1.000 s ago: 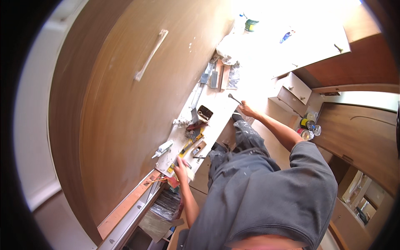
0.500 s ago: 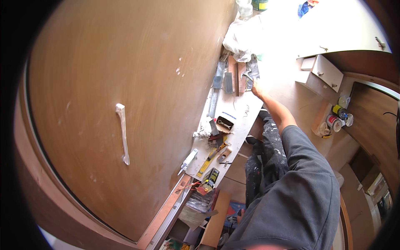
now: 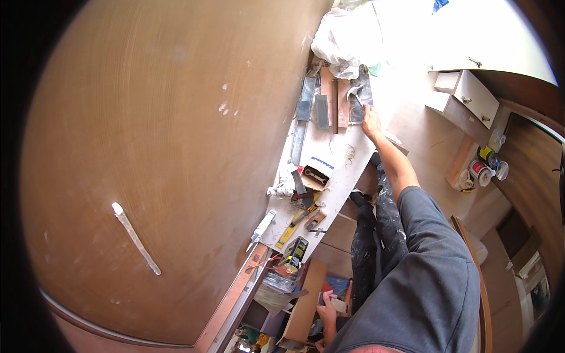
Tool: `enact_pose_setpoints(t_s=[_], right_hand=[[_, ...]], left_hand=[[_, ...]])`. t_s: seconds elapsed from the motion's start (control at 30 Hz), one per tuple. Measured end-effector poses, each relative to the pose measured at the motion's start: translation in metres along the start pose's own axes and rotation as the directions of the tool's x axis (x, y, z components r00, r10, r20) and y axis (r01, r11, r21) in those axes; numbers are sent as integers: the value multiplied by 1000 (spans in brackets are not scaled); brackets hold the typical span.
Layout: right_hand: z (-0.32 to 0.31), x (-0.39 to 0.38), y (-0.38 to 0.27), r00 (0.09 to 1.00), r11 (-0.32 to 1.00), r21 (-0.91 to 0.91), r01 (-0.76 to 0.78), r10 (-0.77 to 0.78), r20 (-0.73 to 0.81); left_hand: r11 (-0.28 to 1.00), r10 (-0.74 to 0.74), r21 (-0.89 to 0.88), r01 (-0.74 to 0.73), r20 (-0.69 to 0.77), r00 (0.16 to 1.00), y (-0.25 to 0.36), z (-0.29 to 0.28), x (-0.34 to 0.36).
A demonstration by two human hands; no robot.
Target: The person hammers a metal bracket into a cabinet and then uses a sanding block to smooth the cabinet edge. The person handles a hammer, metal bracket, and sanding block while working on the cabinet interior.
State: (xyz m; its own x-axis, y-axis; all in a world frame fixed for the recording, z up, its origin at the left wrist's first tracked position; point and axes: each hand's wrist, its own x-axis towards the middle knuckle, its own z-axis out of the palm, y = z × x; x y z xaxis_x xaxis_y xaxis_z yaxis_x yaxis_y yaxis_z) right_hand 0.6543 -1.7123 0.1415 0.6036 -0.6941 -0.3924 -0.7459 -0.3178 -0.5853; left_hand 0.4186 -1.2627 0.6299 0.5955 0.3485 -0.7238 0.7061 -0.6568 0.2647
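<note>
My right hand point(image 3: 371, 122) reaches far out over the narrow white bench point(image 3: 335, 147), its fingers closed on a hammer point(image 3: 355, 92) whose metal head points away from me. Beneath the hammer lies a dark grey flat sheet point(image 3: 362, 88), with reddish-brown boards point(image 3: 327, 82) just left of it. Low in the picture, beside my torso, my left hand point(image 3: 326, 310) is closed around a pale, block-like thing point(image 3: 339, 305). Its exact kind does not show. A skin-coloured strip beside it is too small to identify.
A large brown door panel point(image 3: 176, 117) with a whitish handle point(image 3: 135, 238) borders the bench. On the bench are a sealant tube point(image 3: 261, 230), a yellow level point(image 3: 288, 232), an open box with a wrench point(image 3: 316, 175) and a plastic bag point(image 3: 338, 38). A cardboard box point(image 3: 306, 306) stands below.
The view has shifted, so the door handle sits lower and further left. My left hand now shows more fully with the pale thing. The hammer has tilted, its head now further ahead of my right hand.
</note>
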Motion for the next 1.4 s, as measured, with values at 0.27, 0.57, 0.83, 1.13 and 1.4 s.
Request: enact_pose_setpoints(t_s=[0.27,0.57,0.83,1.13,1.4], right_hand=[[19,-3,20,993,991,103,80,-88,73],[-68,-99,-58,895,984,161,71,-134,425],[-288,-304,-303,103,684,729,23,-727,679],[-364,-442,-431,-42,180,467,866,-904,425],[-399,-479,-473,-112,43,264,963,-830,546]], left_hand=[[980,168,-108,-166,14,986,66,17,12],[865,154,-468,-182,-98,983,121,1,-1],[406,411,-819,-405,-233,881,195,-57,-37],[117,495,-762,-637,-511,703,213,-133,-83],[160,609,-874,-458,-278,743,172,-202,-91]])
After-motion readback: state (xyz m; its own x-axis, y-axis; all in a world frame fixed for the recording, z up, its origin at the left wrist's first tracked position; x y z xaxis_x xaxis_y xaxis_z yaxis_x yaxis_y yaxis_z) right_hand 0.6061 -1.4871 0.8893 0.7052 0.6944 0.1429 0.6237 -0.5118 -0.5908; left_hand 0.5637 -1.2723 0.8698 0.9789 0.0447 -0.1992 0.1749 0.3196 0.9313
